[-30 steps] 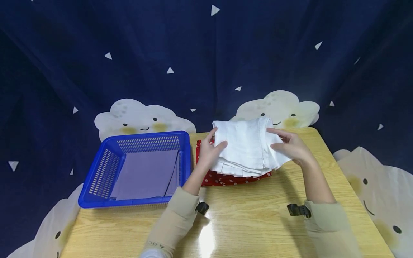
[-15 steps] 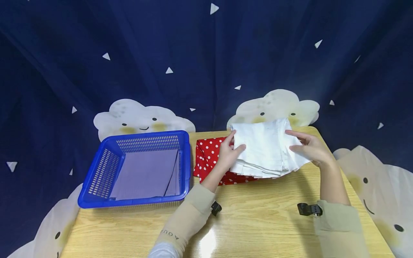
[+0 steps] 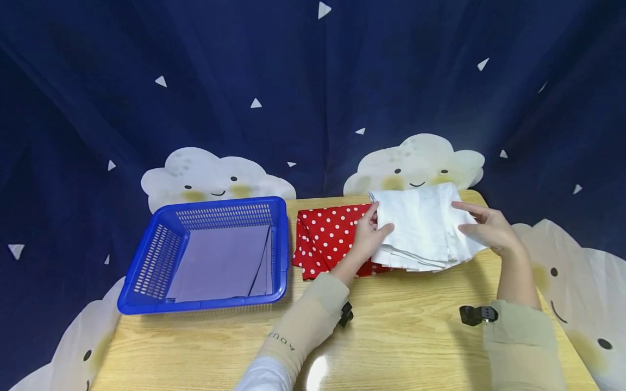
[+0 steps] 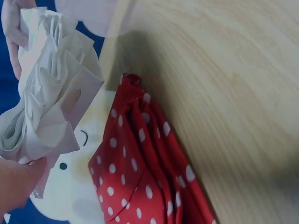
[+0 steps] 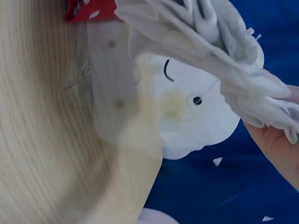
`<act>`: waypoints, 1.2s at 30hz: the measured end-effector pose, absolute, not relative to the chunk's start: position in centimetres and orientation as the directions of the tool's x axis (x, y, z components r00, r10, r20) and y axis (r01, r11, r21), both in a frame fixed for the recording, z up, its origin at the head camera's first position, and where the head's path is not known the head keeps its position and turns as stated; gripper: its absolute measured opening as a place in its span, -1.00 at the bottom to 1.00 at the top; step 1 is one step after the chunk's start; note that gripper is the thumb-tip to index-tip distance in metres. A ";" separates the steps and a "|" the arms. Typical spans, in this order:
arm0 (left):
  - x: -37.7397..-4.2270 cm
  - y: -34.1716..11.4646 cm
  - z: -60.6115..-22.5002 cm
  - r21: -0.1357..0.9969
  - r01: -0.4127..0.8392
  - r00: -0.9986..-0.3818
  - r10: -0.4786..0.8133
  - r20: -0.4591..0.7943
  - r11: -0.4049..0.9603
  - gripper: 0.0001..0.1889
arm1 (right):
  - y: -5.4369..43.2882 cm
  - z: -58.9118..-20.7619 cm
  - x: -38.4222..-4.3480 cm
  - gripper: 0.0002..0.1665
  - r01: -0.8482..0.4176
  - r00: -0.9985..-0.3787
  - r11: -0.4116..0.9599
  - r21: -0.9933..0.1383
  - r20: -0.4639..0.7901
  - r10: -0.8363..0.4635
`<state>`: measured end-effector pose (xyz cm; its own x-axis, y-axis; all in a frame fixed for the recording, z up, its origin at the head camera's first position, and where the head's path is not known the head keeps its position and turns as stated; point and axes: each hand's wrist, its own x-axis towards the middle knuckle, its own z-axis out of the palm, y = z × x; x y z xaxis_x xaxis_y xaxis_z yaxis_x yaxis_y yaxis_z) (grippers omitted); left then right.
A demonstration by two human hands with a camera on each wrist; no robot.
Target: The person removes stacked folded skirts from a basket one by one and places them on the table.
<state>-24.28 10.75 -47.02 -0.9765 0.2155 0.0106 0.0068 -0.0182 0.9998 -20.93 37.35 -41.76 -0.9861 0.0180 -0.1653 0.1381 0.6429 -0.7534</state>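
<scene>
A thick bundle of folded white cloth (image 3: pixel 415 228) is held up off the table between both hands. My left hand (image 3: pixel 368 234) pinches its left edge, thumb on the near face. At the right edge, my right hand (image 3: pixel 491 231) grips it with the thumb in front. In the left wrist view the white cloth (image 4: pixel 46 88) shows many stacked layers, seen from the side; the right wrist view shows its bunched folds (image 5: pixel 219 60). Below and to the left lies a folded red cloth with white dots (image 3: pixel 330 236), partly hidden behind my left hand and the white bundle.
A blue plastic basket (image 3: pixel 282 255) stands on the left of the wooden table (image 3: pixel 406 331), with a flat purple-grey sheet (image 3: pixel 222 263) inside. Behind the table hangs a dark blue curtain (image 3: pixel 293 65) with clouds and white triangles. The table's right edge is close to my right arm.
Both hands have carried the white cloth bundle to the right, uncovering more of the red dotted cloth. The basket has stayed in place.
</scene>
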 end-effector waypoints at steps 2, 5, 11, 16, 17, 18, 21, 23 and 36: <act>-24.3 11.3 -47.2 1.000 0.000 -0.975 0.222 0.001 -0.008 -0.32 | 37.9 -42.2 -21.0 -0.33 0.158 -0.984 0.649 -0.744 -0.176 0.037; -24.1 12.1 -47.4 0.999 -0.028 -0.972 0.234 -0.033 0.025 -0.32 | 38.6 -42.6 -20.9 -0.31 0.192 -0.978 0.644 -0.741 -0.202 0.060; -23.8 13.9 -48.1 0.995 -0.088 -0.965 0.243 -0.094 0.038 -0.31 | 39.9 -43.4 -20.9 -0.28 0.232 -0.970 0.640 -0.733 -0.221 0.099; -23.7 15.1 -48.7 0.993 -0.118 -0.961 0.250 -0.118 0.015 -0.30 | 41.0 -44.2 -20.8 -0.26 0.277 -0.959 0.613 -0.740 -0.253 0.128; -23.7 15.3 -48.8 0.992 -0.126 -0.960 0.249 -0.125 0.012 -0.30 | 41.2 -44.3 -20.8 -0.26 0.277 -0.959 0.610 -0.742 -0.253 0.128; -23.6 15.5 -48.9 0.991 -0.131 -0.960 0.250 -0.129 0.006 -0.30 | 41.4 -44.5 -20.7 -0.25 0.274 -0.960 0.606 -0.746 -0.249 0.128; -23.5 15.9 -49.3 0.990 -0.143 -0.956 0.259 -0.140 0.006 -0.30 | 41.8 -45.0 -20.6 -0.25 0.261 -0.965 0.604 -0.753 -0.231 0.128; -23.4 16.2 -49.5 0.989 -0.149 -0.954 0.264 -0.145 0.005 -0.29 | 42.0 -45.3 -20.5 -0.25 0.258 -0.966 0.606 -0.752 -0.224 0.133; -22.5 17.8 -50.4 0.977 -0.211 -0.922 0.330 -0.200 0.004 -0.24 | 43.6 -47.6 -20.1 -0.24 0.361 -0.932 0.555 -0.749 -0.271 0.240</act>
<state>-22.49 17.79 -50.44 -0.9224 0.3303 -0.2004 -0.2110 0.0036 0.9775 -20.06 43.56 -47.59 -0.9322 0.2400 -0.2711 0.3609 0.5551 -0.7494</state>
